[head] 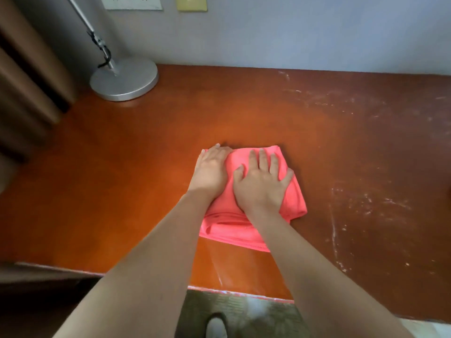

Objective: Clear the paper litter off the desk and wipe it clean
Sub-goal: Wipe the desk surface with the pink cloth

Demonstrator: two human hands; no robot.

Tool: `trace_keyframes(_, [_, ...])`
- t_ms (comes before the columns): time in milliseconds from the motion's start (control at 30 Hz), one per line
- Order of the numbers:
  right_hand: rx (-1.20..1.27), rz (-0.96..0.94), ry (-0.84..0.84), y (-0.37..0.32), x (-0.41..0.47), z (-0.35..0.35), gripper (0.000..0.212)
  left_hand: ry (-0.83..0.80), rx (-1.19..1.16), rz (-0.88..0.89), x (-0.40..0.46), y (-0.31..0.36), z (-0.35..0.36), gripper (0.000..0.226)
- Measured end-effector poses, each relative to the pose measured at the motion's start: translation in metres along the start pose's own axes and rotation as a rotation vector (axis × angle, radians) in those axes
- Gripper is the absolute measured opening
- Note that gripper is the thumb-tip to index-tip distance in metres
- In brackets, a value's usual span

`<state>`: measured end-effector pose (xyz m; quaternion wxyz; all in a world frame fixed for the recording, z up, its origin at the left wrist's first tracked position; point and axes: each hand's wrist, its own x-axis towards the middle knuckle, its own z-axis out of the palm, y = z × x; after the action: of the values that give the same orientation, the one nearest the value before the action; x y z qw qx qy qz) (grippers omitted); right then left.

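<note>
**Desk under a pink cloth, both hands pressing flat**

The desk (122,181) is a glossy reddish-brown wooden top that fills most of the view, its far edge against a pale blue-grey wall (292,32). A folded pink cloth (292,198) lies on it near the middle, a little toward the near edge. The left hand (211,172) rests on the cloth's left part with fingers straight and close together, their tips reaching the far left corner of the cloth and the bare wood just beyond. The right hand (262,181) lies just beside it, palm down on the cloth's middle, fingers spread and straight, thumb pointing toward the left hand. Neither hand curls round the cloth; both press on it flat.

The right side of the desk carries whitish scuffs and streaks. A wet-looking sheen shows on the wood between the cloth and the near edge.

At the far left corner stands a lamp's round silver base (124,79), its slanted metal stem wrapped with a black cord. On the wall above are a white socket plate (131,2) and a yellowish plate (191,3); no writing on them can be read.
</note>
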<state>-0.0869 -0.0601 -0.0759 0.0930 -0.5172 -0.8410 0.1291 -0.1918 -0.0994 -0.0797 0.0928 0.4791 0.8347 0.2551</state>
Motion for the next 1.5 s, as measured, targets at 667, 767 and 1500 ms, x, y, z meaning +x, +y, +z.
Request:
trace_keyframes(667, [-0.037,-0.319,-0.061,-0.034,-0.013,0.011,0.053,0.176,0.049,-0.185,-0.050,-0.036,-0.029,0.039])
trace_keyframes(767, [-0.033,-0.361,-0.089,-0.012,-0.046,0.003,0.053,0.202,0.068,-0.226,-0.091,-0.016,-0.020,0.039])
trace_keyframes(1500, [-0.130,-0.190,-0.091,0.196,-0.153,-0.069,0.054,0.068,0.060,-0.281,-0.198,0.186,0.091,0.046])
